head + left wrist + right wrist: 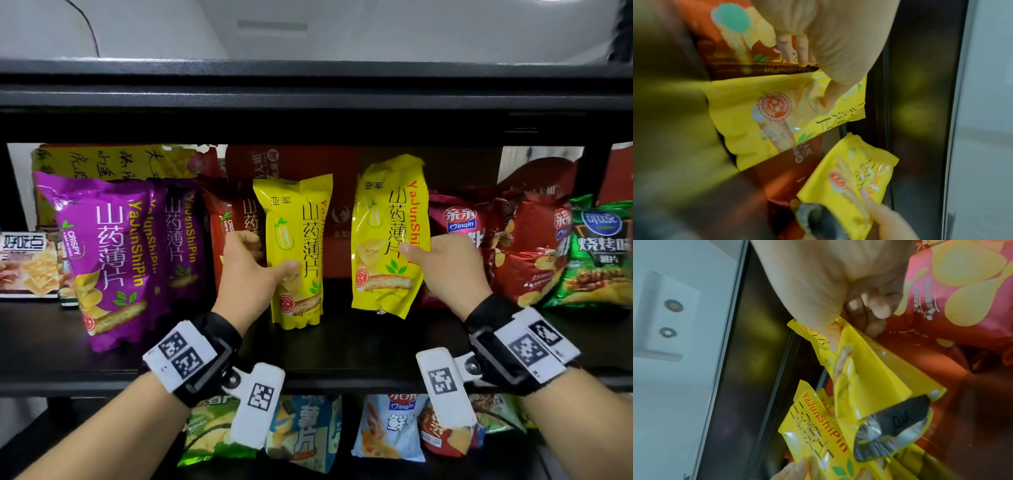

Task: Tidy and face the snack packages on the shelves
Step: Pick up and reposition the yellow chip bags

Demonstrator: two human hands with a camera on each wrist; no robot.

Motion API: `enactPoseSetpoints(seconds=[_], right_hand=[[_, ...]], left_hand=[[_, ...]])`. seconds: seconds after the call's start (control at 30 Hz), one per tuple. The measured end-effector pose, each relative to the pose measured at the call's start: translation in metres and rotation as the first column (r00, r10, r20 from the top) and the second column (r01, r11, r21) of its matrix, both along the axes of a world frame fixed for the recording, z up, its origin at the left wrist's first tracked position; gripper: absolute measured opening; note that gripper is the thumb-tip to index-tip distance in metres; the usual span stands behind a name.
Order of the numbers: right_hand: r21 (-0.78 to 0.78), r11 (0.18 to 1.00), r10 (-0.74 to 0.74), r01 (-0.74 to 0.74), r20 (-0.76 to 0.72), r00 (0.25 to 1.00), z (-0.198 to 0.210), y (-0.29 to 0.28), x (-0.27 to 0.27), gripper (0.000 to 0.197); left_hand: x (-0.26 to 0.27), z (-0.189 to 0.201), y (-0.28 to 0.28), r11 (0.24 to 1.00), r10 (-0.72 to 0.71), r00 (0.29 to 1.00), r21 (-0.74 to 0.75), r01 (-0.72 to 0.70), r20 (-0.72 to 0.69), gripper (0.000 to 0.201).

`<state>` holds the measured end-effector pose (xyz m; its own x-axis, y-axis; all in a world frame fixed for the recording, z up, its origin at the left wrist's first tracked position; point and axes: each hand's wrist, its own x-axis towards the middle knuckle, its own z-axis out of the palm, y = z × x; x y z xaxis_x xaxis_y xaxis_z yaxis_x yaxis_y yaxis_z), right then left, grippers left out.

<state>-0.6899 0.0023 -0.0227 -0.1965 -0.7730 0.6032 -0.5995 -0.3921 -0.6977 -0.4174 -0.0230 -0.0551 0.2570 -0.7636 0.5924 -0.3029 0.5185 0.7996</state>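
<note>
Two yellow yam-chip bags stand face-out at the middle of the black shelf (342,346). My left hand (251,265) grips the left yellow bag (298,253) by its left edge, thumb across the front. In the left wrist view the left yellow bag (777,116) lies under my left hand (830,68). My right hand (442,260) pinches the right yellow bag (388,236) at its right edge and holds it slightly above the shelf. The right wrist view shows my right hand (851,311) on the right yellow bag (869,369), with the other yellow bag (818,434) beside it.
Two purple bags (113,260) and a brown-red bag (233,212) stand to the left. Red bags (524,246) and a green bag (599,253) fill the right. A red box (308,164) sits behind. A cracker box (27,263) is at far left. More bags (301,431) lie on the lower shelf.
</note>
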Motion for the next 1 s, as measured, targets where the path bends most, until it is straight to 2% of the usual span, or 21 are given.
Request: enactPoseSetpoints(seconds=[0.07,0.1,0.23,0.43,0.6,0.67,0.73,0.77,0.8,0.87,0.93,1.0], right_hand=[[-0.061,0.997,0.043,-0.039,0.057,0.997,-0.001,0.011,0.000,0.047],[-0.099,0.993,0.070,-0.063,0.075,0.995,-0.001,0.015,0.001,0.044],[-0.178,0.973,0.157,-0.144,0.061,0.986,-0.002,0.026,0.016,0.028],[-0.174,0.925,0.356,-0.339,0.078,0.931,-0.010,0.028,0.048,0.025],[-0.154,0.913,0.393,-0.377,0.090,0.915,-0.011,0.029,0.061,0.017],[-0.143,0.907,0.415,-0.396,0.141,0.899,-0.010,0.032,0.060,0.028],[-0.175,0.880,0.475,-0.442,0.263,0.840,-0.008,0.033,0.053,0.047],[-0.215,0.885,0.462,-0.412,0.306,0.832,-0.006,0.032,0.047,0.049],[-0.253,0.915,0.386,-0.314,0.326,0.863,-0.004,0.030,0.039,0.046],[-0.251,0.968,0.070,0.012,0.318,0.946,0.002,0.021,0.018,0.049],[-0.161,0.959,-0.180,0.234,0.295,0.938,0.006,0.011,-0.007,0.061],[-0.016,0.959,-0.267,0.282,0.276,0.923,0.006,0.000,-0.027,0.069]], left_hand=[[0.001,-0.001,0.009,0.980,0.131,0.990,-0.161,-0.121,0.054,0.064],[0.001,-0.001,0.015,0.964,0.150,0.987,-0.228,-0.135,0.052,0.063],[-0.006,0.006,0.037,0.948,0.064,0.997,-0.316,-0.047,0.044,0.064],[-0.010,0.008,0.061,0.960,-0.132,0.985,-0.234,0.154,0.109,0.071],[-0.009,0.006,0.063,0.938,-0.329,0.934,-0.063,0.340,0.138,0.046],[-0.010,0.007,0.061,0.939,-0.332,0.930,-0.042,0.342,0.155,0.031],[-0.012,0.007,0.058,0.937,-0.338,0.929,-0.037,0.347,0.148,0.023],[-0.012,0.007,0.057,0.939,-0.334,0.931,-0.038,0.343,0.145,0.022],[-0.013,0.006,0.055,0.942,-0.324,0.935,-0.040,0.333,0.143,0.022],[-0.013,0.005,0.052,0.950,-0.305,0.944,-0.030,0.311,0.128,0.020],[-0.011,0.004,0.049,0.957,-0.287,0.952,-0.020,0.291,0.109,0.014],[-0.010,0.004,0.046,0.962,-0.268,0.958,-0.018,0.271,0.100,0.009]])
